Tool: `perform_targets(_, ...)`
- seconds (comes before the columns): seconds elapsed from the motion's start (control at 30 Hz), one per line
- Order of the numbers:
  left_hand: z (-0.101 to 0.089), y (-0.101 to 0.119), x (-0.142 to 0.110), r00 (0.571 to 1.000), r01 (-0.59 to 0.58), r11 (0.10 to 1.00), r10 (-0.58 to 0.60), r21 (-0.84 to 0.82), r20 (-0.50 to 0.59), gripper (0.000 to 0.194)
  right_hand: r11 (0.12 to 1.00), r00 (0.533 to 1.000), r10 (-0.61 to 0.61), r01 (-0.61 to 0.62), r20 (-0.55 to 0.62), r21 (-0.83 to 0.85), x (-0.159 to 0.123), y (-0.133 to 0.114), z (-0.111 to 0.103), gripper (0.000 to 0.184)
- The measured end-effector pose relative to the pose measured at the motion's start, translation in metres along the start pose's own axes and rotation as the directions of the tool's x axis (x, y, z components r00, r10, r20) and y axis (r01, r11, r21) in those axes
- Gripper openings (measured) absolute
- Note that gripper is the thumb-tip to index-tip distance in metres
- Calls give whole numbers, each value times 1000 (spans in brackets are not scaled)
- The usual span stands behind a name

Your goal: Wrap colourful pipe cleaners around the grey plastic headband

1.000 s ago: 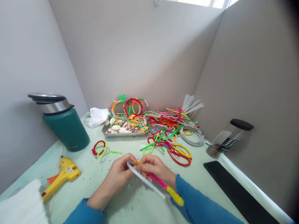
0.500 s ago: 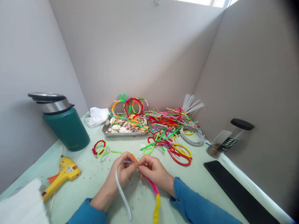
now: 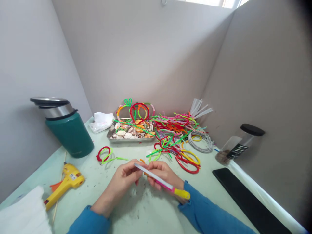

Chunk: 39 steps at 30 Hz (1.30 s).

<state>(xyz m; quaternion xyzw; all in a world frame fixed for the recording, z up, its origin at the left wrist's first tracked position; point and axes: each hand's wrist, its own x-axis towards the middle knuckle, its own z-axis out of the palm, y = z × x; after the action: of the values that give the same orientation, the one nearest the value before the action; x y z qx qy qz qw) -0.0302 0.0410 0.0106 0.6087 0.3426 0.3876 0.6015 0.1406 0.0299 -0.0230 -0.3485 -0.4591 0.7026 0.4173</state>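
Note:
Both hands are closed around a headband [image 3: 156, 177] above the near middle of the table. Its bare part is pale grey; its other part is wrapped in pink and orange, with a yellow end [image 3: 181, 193] pointing right over my right wrist. My left hand [image 3: 128, 175] pinches near its upper left, where an orange bit of pipe cleaner [image 3: 142, 161] pokes out behind the fingers. My right hand [image 3: 163, 173] grips it from behind, partly covered by the band. Fingertips hide the spot where the orange wrapping ends.
A metal tray [image 3: 133, 140] of shells stands behind my hands, with wrapped hoops [image 3: 139, 103] behind it. To its right lie tangled pipe cleaners [image 3: 170, 126] and grey coils [image 3: 201, 143]. A yellow glue gun [image 3: 64, 185] and green bottle [image 3: 69, 133] are left; a jar [image 3: 239, 144] and black strip [image 3: 243, 195] right.
The headband has turned: its grey arm swung up from below my left hand, and its yellow end rose from the table toward my right wrist. Both hands stayed near the same place.

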Motion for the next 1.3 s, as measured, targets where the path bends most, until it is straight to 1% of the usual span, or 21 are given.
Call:
perform_targets(0.07, -1, -1, 1, 999, -37, 995, 36, 88, 16, 19, 1000, 1000, 9, -9, -2, 3, 1, 1, 0, 23)
perform_targets(0.2, -4, -7, 4, 989, -144, 960, 150, 238, -6, 18, 1000, 1000, -5, 5, -5, -4, 1, 1, -1, 20)
perform_targets(0.33, -5, -9, 5, 979, -191, 914, 203, 358, 4, 18, 999, 1000, -25, 25, -10, -19, 0, 1, -1, 18)
perform_targets(0.57, -5, -6, 5, 979, -195, 855, 202, 480, 37, 20, 998, 997, -44, 41, -60, -44, -1, -1, 2, 20)
perform_targets(0.7, -5, -7, 4, 974, -189, 826, 225, 531, -3, 18, 998, 995, -45, 40, -92, -53, 0, -1, 6, 24)
perform_targets(0.87, -5, -9, 6, 973, -143, 815, 219, 561, -69, 17, 992, 984, -69, 51, -165, -112, 1, 2, 7, 26)
perform_targets(0.93, -5, -9, 7, 971, -148, 805, 227, 574, -68, 16, 987, 979, -92, 65, -180, -147, 1, 3, 7, 23)
perform_targets(1.03, -6, -10, 7, 971, -173, 797, 238, 578, -37, 16, 973, 971, -126, 83, -201, -213, 0, 3, 9, 19)
perform_targets(1.1, -6, -11, 7, 973, -172, 807, 227, 564, -28, 17, 961, 964, -157, 100, -213, -256, 0, 3, 10, 16)
perform_targets(1.17, -7, -14, 6, 979, -139, 822, 197, 552, -46, 19, 951, 958, -191, 127, -213, -283, 0, 4, 12, 14)
perform_targets(1.23, -7, -16, 6, 988, -73, 845, 135, 530, -79, 21, 944, 956, -212, 146, -203, -295, 1, 5, 11, 13)
perform_targets(1.3, -6, -15, 6, 996, 4, 881, 38, 473, -80, 24, 939, 957, -219, 155, -188, -306, 1, 7, 10, 14)
